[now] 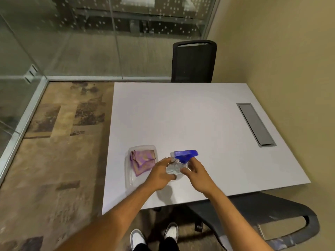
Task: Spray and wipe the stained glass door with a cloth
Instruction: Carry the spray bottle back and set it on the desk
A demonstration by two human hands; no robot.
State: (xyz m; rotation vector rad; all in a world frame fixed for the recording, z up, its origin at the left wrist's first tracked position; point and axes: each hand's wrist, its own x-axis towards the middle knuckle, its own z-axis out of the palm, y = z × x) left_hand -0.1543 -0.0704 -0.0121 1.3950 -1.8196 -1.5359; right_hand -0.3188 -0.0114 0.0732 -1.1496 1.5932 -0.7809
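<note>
Together, left hand and right hand grip the unlabelled spray bottle.

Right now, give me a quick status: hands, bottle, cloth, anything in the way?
Both hands, left hand and right hand, grip spray bottle on white table. Cloth untouched in clear tray. Nothing in the way.

Clear spray bottle w/ blue trigger, upright; purple cloth folded in tray.
</note>
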